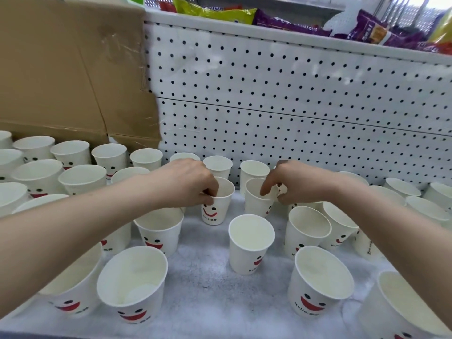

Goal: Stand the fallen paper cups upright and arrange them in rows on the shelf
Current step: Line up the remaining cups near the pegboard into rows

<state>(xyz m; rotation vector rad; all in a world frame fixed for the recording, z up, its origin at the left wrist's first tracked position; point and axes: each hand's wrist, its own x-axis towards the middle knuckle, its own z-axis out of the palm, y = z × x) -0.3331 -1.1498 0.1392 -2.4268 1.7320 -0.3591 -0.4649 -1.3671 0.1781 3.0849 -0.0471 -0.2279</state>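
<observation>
Both hands work near the middle of the shelf (208, 277), close together but not touching. The left hand (188, 182) pinches the rim of the left cup (216, 211), fingers curled inside the mouth and thumb outside; this cup stands upright with its red smile facing the front edge. The right hand (296, 185) pinches the rim of the right cup (255, 206), forefinger dipped inside and thumb against the outer wall. The two held cups stand just beside each other with a narrow gap between them. Other paper cups crowd every side. Toward the back-left corner a dense block of cups (73, 152) stands mouth up in rough rows, and more stand along the back edge behind the hands. In front of the held pair a lone cup (247, 250) stands in the open middle, and two large-looking cups (132, 285) (318, 285) stand near the front edge. Toward the right edge a right-side cluster (308, 228) stands packed tight, some cups touching; one cup under the right forearm is too hidden to tell how it lies. A cardboard box (61, 69) with torn tape stands at the back-left corner, behind the block of cups. A white pegboard panel (269, 94) closes the back, and above it an upper shelf (244, 28) carries snack bags (281, 23) in purple, yellow-green and red.
</observation>
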